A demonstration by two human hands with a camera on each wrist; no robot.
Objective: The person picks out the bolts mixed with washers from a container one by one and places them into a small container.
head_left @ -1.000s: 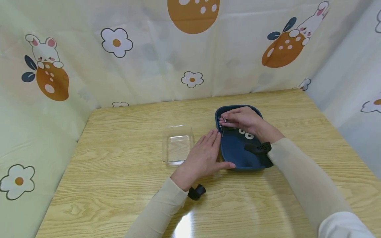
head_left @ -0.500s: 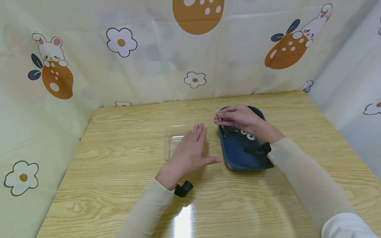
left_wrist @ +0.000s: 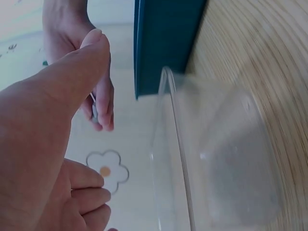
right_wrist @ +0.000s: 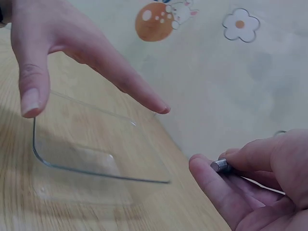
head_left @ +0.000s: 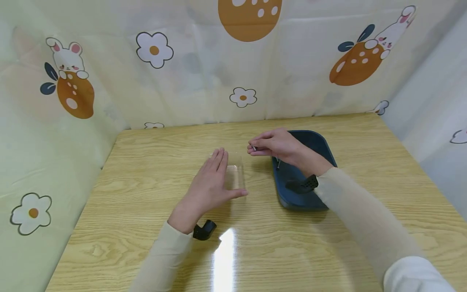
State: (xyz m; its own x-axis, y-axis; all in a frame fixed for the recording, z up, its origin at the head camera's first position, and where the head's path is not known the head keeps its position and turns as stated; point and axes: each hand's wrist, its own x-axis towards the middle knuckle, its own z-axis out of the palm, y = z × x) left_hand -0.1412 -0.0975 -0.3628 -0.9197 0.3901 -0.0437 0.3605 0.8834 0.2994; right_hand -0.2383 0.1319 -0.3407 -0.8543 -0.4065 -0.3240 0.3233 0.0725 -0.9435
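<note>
My right hand (head_left: 281,147) is in the air just left of the blue tray (head_left: 288,202). Between thumb and fingers it pinches a small metal screw (right_wrist: 220,166), its round silver end showing in the right wrist view. Over the clear plastic box (head_left: 238,180) is my left hand (head_left: 206,182), fingers straight and thumb spread toward the right. It hides the left part of the box in the head view. The right wrist view shows the box's rim (right_wrist: 103,173) below the left hand. At the tray's left side lies another screw (head_left: 278,164), partly behind the right hand.
Box and tray stand apart on a wood-grain table (head_left: 248,251). A patterned curtain (head_left: 197,81) hangs along the back and both sides. Each wrist carries a black camera mount, such as the left one (head_left: 205,230).
My right hand has lifted out of the tray and moved left with the screw. The left hand has left the tray's edge and moved left over the clear box.
</note>
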